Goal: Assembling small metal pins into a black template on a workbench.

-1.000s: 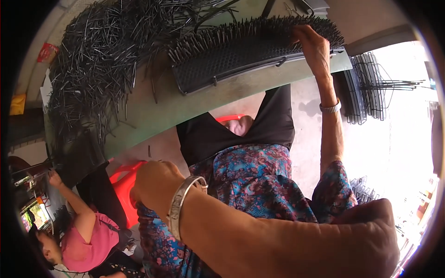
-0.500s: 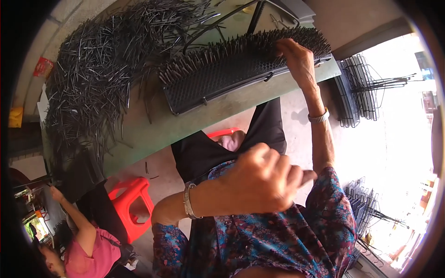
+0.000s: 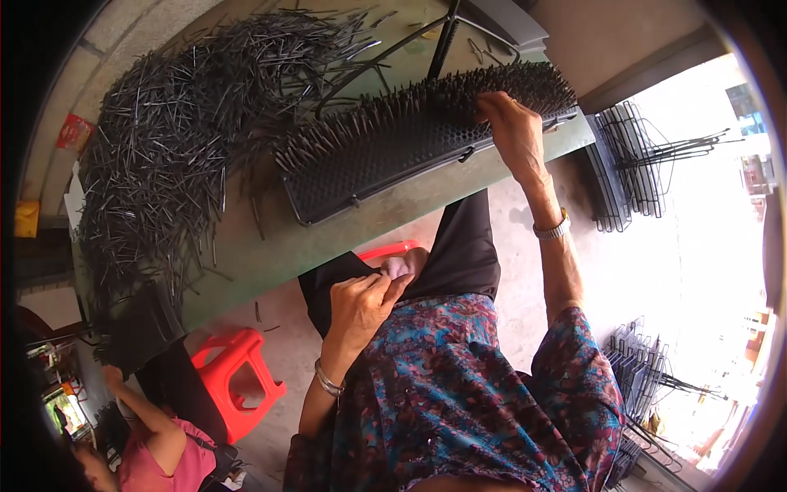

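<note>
A long black perforated tray [image 3: 361, 187] lies slanted on the table, with rows of thin dark rods [image 3: 393, 111] standing in its holes along the far side. My right hand [image 3: 518, 135] reaches over the tray's right part, its fingers pinched together among the rods; what the fingertips hold is hidden. My left hand [image 3: 361, 307] is above my lap, in front of the table edge, fingers curled closed with thumb against them. Whether something small sits in that grip does not show. A big loose heap of similar rods [image 3: 172, 131] covers the table's left side.
Black wire racks [image 3: 631, 164] stand on the floor to the right, with more racks [image 3: 639, 361] nearer. A red plastic stool [image 3: 246, 394] is at lower left, beside a person in a pink top [image 3: 176, 455]. A black metal frame [image 3: 447, 37] rises behind the tray.
My left hand has dropped away from close in front of me, moving left and down toward my lap. My right hand stays at the tray, its fingers still together.
</note>
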Motion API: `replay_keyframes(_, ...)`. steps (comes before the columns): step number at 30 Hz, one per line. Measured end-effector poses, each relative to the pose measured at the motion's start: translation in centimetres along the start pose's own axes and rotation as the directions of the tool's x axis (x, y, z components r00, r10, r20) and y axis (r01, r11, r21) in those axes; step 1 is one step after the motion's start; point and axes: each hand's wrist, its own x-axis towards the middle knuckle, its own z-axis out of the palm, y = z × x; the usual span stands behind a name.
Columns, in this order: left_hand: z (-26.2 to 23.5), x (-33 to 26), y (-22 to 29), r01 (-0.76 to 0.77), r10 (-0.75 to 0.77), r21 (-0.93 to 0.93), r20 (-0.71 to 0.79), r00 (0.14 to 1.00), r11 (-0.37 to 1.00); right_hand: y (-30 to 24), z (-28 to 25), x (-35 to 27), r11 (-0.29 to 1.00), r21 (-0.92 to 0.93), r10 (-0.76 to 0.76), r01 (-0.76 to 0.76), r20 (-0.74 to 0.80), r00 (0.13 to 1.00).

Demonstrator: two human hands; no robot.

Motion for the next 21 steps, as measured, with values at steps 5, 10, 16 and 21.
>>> replay_keyframes(5, 0.8, -1.8, -0.5, 0.136, -0.137, 0.009, 0.028, 0.990, 0.991, 0.3, 0.6, -0.1, 0.999, -0.031, -0.042, 0.042, 0.001, 0.999)
replay_keyframes(10, 1.1, -1.7, -0.3, 0.180, -0.180, -0.056, 0.005, 0.984, 0.982, 0.6, 1.6, -0.3, 0.998, -0.056, -0.037, 0.038, 0.016, 0.999)
replay_keyframes(16, 1.4, -0.6, 0.0, 0.151, -0.154, -0.089, -0.029, 0.988, 0.985, 0.5, 2.4, -0.1, 0.947, -0.305, -0.116, 0.098, -0.041, 0.992)
replay_keyframes(21, 1.5, -0.9, 0.1, 0.140, -0.146, -0.102, -0.052, 0.988, 0.985, 0.5, 2.8, -0.5, 0.925, -0.362, -0.161, 0.118, -0.091, 0.983)
